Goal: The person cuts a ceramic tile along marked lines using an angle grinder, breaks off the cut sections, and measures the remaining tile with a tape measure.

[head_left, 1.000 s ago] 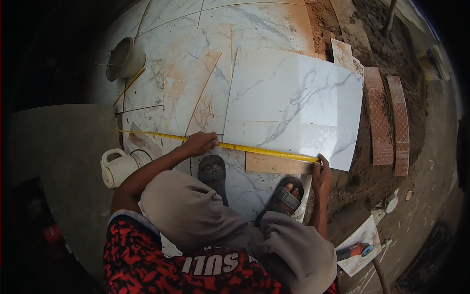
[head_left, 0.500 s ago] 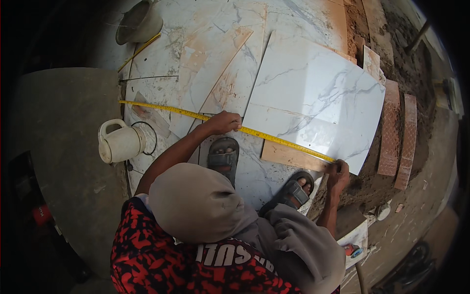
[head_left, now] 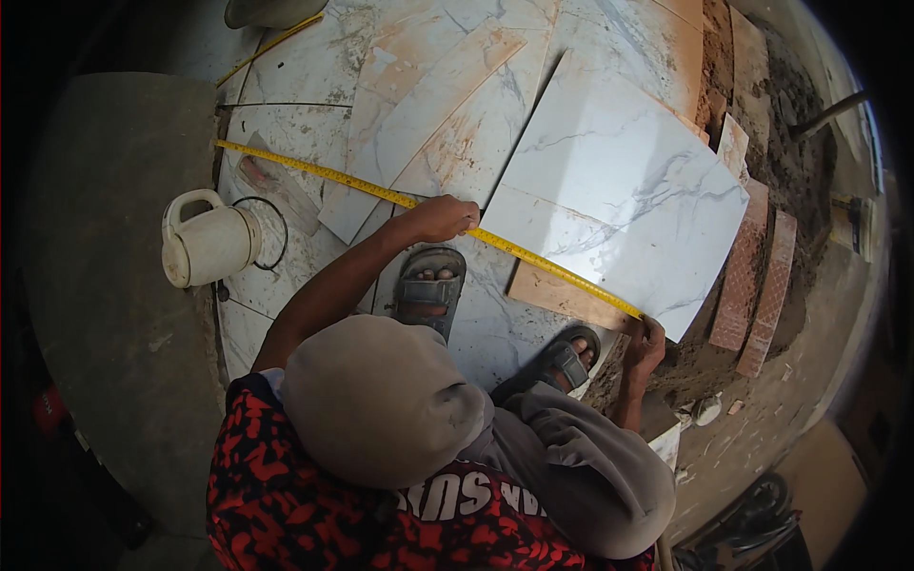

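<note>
A yellow tape measure (head_left: pixel 347 180) stretches diagonally from a grey slab's edge to the tile on the right. My left hand (head_left: pixel 447 217) is closed on its middle. My right hand (head_left: pixel 645 344) pinches its right end beside the lower edge of a white marble-patterned tile (head_left: pixel 619 190). Beneath the tape, a tan board (head_left: pixel 557 297) shows under that tile. My sandaled feet (head_left: pixel 428 290) are between my hands. A thin piece with a reddish patch (head_left: pixel 281 188), possibly a trowel, lies below the tape's left part.
A cream kettle (head_left: pixel 214 247), grey slab (head_left: pixel 119 333), bucket (head_left: pixel 271 9) and yellow rod (head_left: pixel 267 48) are at left. Cut tile pieces (head_left: pixel 433 100) lie behind. Two reddish strips (head_left: pixel 766 295) rest on dirt (head_left: pixel 800 209) at right, near an upright pole (head_left: pixel 828 114).
The view has shifted, so kettle, bucket and slab appear higher or further left. My hands stay on the tape, the right slightly lower relative to the tile's edge.
</note>
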`<action>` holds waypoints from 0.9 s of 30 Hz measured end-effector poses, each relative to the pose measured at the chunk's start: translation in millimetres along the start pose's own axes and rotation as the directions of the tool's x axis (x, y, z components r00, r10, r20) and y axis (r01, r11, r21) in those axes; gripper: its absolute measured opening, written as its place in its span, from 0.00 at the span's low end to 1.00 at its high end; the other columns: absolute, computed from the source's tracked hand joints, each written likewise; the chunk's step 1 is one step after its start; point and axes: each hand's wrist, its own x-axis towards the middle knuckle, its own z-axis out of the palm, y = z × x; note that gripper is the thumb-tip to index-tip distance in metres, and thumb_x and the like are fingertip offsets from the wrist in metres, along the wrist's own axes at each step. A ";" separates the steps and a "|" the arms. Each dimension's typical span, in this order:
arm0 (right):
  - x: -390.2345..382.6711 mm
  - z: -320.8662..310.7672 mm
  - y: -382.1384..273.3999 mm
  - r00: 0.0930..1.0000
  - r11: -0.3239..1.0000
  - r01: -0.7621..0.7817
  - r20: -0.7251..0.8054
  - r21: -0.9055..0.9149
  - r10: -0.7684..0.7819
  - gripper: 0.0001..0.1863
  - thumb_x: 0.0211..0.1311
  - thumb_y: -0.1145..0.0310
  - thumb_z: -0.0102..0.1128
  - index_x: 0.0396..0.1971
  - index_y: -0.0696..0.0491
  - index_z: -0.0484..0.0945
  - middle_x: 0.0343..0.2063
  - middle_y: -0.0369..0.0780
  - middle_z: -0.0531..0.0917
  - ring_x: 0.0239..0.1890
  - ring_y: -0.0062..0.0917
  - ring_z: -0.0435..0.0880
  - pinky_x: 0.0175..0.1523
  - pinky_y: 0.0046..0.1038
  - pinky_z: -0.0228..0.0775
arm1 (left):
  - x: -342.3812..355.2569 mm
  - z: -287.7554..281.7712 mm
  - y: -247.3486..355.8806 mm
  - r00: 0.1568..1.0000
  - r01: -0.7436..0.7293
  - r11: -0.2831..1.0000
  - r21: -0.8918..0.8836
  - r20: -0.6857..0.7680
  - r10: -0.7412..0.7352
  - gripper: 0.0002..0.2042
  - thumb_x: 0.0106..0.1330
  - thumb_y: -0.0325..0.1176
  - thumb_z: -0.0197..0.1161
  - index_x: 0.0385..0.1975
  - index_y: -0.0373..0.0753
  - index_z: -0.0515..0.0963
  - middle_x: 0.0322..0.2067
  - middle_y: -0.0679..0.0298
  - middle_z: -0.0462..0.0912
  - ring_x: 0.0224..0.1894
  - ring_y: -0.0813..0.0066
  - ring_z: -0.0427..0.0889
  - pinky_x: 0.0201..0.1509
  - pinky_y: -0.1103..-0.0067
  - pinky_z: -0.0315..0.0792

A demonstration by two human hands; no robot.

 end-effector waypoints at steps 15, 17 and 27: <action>3.8 0.9 -9.5 1.000 1.000 -0.026 0.012 -0.017 0.026 0.05 0.60 0.78 0.61 0.36 0.59 0.80 0.34 0.45 0.83 0.35 0.34 0.82 0.44 0.32 0.74 | 0.6 1.3 -3.2 1.000 0.025 0.998 -0.057 -0.001 -0.025 0.11 0.69 0.38 0.50 0.33 0.37 0.75 0.25 0.58 0.82 0.30 0.61 0.81 0.38 0.68 0.72; 4.0 1.2 -8.5 0.999 0.999 -0.032 -0.002 0.041 0.032 0.05 0.60 0.78 0.61 0.36 0.59 0.79 0.34 0.44 0.83 0.35 0.33 0.82 0.44 0.31 0.74 | 1.8 -0.2 -2.8 0.999 0.039 0.996 -0.075 0.013 -0.038 0.12 0.69 0.38 0.50 0.33 0.37 0.75 0.25 0.58 0.82 0.29 0.61 0.81 0.38 0.68 0.72; 2.0 5.0 -10.0 0.999 0.999 -0.039 -0.016 0.035 0.040 0.05 0.59 0.78 0.62 0.35 0.59 0.80 0.34 0.44 0.83 0.36 0.31 0.82 0.45 0.31 0.74 | 1.9 -2.7 -8.5 0.999 -0.015 0.995 -0.103 0.033 0.018 0.11 0.66 0.37 0.53 0.35 0.36 0.77 0.25 0.59 0.83 0.29 0.65 0.82 0.38 0.73 0.72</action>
